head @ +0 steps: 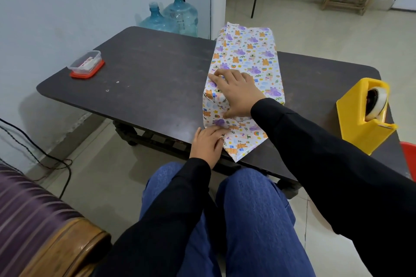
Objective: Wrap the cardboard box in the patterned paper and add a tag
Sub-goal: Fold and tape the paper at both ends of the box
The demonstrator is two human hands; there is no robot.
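Observation:
The box (247, 56) lies on the dark table (146, 78), fully covered by white patterned paper with orange and purple animals; no cardboard shows. Its near end is folded into a flap (243, 139) that lies flat on the table toward me. My right hand (236, 94) lies spread over the box's near top edge, fingers straight, thumb down against the end face. My left hand (208, 144) presses with flat fingers on the flap's left edge at the table's near edge. No tag is clearly visible.
A yellow tape dispenser (364, 117) stands at the table's right end. A small clear container with a red lid (86, 65) sits at the left end. Two water jugs (171, 18) stand behind the table. A striped sofa arm (40, 227) is at lower left.

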